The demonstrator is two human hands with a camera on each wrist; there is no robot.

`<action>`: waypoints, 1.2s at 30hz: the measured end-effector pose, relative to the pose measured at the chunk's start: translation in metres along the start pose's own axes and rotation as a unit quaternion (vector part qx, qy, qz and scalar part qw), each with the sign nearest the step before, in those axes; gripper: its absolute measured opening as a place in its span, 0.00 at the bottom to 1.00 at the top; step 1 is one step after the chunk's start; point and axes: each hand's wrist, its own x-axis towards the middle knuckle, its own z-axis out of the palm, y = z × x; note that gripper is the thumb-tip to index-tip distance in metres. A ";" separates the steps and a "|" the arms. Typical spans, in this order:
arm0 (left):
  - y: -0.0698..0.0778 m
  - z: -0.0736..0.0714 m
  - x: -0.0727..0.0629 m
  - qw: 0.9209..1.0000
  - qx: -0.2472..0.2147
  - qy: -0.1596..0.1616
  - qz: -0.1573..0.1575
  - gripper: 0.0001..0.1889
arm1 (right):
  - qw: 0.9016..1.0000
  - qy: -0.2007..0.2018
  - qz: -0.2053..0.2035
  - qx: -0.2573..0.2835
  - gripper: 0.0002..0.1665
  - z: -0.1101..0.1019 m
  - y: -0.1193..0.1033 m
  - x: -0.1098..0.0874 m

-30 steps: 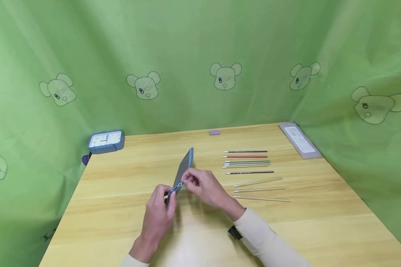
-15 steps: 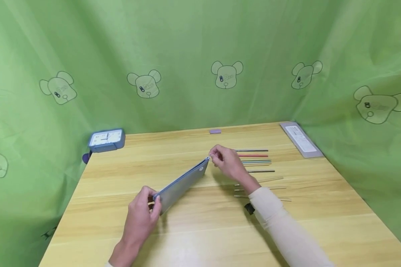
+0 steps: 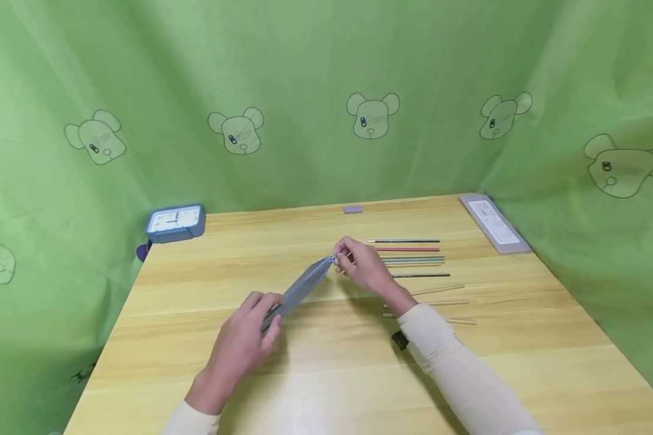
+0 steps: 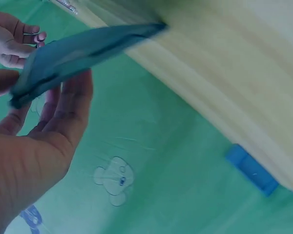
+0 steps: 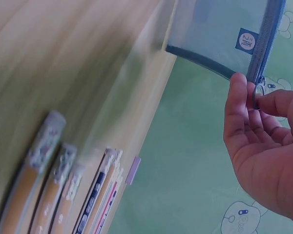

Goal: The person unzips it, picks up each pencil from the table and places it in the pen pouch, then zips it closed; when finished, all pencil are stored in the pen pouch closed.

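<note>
A blue-grey mesh zip pouch [image 3: 306,283] is held up above the table, slanting from lower left to upper right. My left hand [image 3: 243,335] grips its near end between thumb and fingers. At the far end my right hand [image 3: 363,266] pinches the zip's ring pull [image 5: 257,96]. The right wrist view shows a small round label [image 5: 246,39] on the pouch near the zip. In the left wrist view the pouch [image 4: 83,54] tapers away from the fingers. The inside of the pouch cannot be made out.
Several pencils [image 3: 413,260] lie in rows on the wooden table [image 3: 326,386], partly behind my right forearm. A purple eraser [image 3: 352,209] lies by the back edge. A blue clock [image 3: 175,223] stands at the back left, a flat grey packet [image 3: 495,223] at the back right.
My right hand has moved away from the left, toward the far right, with the zip pull. The pouch has turned and tilted, and my left hand has shifted its grip.
</note>
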 end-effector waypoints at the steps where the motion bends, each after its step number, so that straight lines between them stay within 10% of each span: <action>1: 0.000 0.001 0.004 1.000 0.007 -0.006 0.011 0.15 | 1.000 -0.003 0.002 0.008 0.05 0.001 0.000 0.000; 13: -0.014 0.015 0.034 0.990 0.094 -0.047 0.095 0.18 | 0.995 -0.043 0.035 0.082 0.08 0.000 0.001 0.005; 19: -0.001 0.024 0.033 0.992 0.066 -0.066 0.083 0.28 | 0.990 -0.035 0.071 0.120 0.08 -0.010 -0.004 0.007; 27: 0.007 0.027 0.036 0.996 0.008 -0.037 0.083 0.16 | 0.987 -0.040 0.084 0.133 0.10 -0.015 -0.005 0.014; 36: 0.009 0.020 0.051 0.993 -0.105 -0.024 -0.039 0.13 | 0.997 -0.006 0.051 0.062 0.10 -0.004 0.003 0.046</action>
